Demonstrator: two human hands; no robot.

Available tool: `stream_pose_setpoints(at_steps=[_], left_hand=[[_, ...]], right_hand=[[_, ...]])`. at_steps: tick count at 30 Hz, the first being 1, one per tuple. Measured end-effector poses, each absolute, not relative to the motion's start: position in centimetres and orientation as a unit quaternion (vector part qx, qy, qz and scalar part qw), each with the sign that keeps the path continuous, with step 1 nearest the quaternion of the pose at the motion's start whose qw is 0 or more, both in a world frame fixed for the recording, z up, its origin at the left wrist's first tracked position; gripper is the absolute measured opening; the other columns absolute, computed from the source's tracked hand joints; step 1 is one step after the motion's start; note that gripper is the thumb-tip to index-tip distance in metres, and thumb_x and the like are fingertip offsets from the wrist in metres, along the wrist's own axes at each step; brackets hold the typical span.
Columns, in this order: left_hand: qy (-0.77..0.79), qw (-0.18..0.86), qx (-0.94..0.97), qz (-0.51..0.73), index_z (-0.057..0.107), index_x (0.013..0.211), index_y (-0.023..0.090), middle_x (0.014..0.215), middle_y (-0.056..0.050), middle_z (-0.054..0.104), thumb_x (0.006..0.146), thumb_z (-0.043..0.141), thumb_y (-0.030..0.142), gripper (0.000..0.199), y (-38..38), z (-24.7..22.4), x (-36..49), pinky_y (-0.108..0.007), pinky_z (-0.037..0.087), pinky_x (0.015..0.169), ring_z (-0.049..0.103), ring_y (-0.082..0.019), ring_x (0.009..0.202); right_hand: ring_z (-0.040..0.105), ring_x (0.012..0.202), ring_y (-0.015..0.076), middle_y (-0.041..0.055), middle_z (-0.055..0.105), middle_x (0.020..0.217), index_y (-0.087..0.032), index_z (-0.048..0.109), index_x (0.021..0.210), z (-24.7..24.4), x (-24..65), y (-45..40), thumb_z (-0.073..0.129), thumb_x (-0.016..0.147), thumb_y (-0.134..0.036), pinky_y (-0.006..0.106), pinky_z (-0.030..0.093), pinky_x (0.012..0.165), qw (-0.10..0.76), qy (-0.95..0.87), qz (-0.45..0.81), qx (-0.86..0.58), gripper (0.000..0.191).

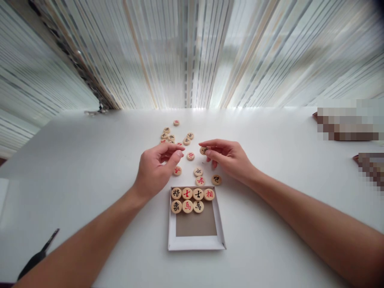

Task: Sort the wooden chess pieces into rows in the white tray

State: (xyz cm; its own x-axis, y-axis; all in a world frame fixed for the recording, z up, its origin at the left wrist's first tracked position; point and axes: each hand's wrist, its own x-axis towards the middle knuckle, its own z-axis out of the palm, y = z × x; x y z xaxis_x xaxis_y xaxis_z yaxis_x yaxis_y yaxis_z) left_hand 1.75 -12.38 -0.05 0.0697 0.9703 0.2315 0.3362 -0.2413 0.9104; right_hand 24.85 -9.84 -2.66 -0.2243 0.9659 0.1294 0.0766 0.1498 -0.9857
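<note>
My right hand (226, 156) pinches a round wooden Chinese chess piece (203, 151) with a black character, tilted between thumb and fingertips above the table. My left hand (159, 164) hovers palm inward among the loose pieces. Its fingers are loosely curved, thumb near the index fingertip, with no piece visible in them. A red-marked piece (191, 156) lies between the hands, and another red one (177, 171) sits by my left thumb. In front of me is a shallow white box (196, 243), with a full-width row of pieces at its far side and a second, shorter row (187, 207) below it.
More loose pieces (171, 137) are scattered beyond my left hand, some partly hidden by it. Several lie just past the box, including a black-marked piece (216, 179). A striped curtain (192, 56) hangs behind the white table (270, 248). A dark object (34, 264) is at lower left.
</note>
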Motion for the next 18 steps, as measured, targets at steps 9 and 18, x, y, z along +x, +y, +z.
stream_pose_setpoints(at_steps=[9,18], left_hand=[[0.432,0.407,0.704,0.389,0.084,0.098,0.014,0.079,-0.006,0.079,0.092,0.077,0.036,0.025,-9.7,0.0,4.2,-0.023,0.053,0.057,0.065,-0.013,0.063],[0.398,0.398,0.721,0.403,0.084,0.096,0.016,0.082,-0.005,0.081,0.090,0.081,0.032,0.018,-9.4,-1.4,4.0,-0.021,0.054,0.057,0.068,-0.013,0.065]], right_hand=[[0.067,0.067,0.0145,0.0026,0.074,0.079,-0.014,0.076,0.106,-3.0,25.0,-9.4,0.095,0.074,-0.039,0.024,0.052,0.052,0.489,-0.566,0.542,-0.383,0.045],[0.067,0.065,0.0130,0.0035,0.078,0.080,-0.016,0.083,0.094,-2.3,25.0,-9.8,0.092,0.081,-0.037,0.024,0.055,0.054,0.475,-0.608,0.510,-0.380,0.026]])
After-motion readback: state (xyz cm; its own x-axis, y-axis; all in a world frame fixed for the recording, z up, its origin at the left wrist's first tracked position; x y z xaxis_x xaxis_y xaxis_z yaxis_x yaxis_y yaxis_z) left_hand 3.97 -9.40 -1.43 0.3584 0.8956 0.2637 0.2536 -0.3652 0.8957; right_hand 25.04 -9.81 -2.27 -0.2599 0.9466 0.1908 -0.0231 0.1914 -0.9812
